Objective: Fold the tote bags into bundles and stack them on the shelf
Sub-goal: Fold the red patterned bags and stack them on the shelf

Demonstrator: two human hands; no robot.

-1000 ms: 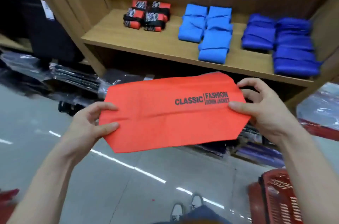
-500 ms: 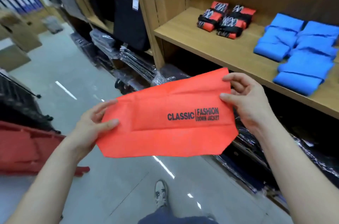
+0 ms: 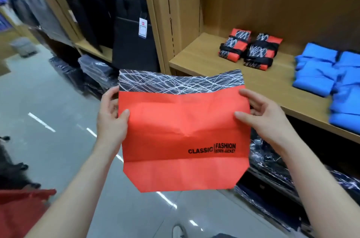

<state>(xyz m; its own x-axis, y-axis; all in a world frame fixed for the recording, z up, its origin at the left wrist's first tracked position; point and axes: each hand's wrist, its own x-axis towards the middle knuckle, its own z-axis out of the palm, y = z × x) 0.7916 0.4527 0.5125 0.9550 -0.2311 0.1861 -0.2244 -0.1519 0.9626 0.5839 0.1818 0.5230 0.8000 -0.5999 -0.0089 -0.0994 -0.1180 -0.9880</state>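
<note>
Head view is showing the left hand and right hand pinching opposite side edges of the orange tote bag, hanging flat in front of the shelf, so keeping it taut and matching corners squarely is probably mattering most for a neat fold.

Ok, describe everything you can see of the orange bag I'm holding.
The orange tote bag is flat, creased fabric, held upright in the air by its side edges: left hand pinches the left, right hand the right. A black band with white scribbled lines runs along the top; black print, CLASSIC FASHION DOWN JACKET, sits low on the right. A crease crosses near the bottom, whose corners slant. No handles show.
</note>
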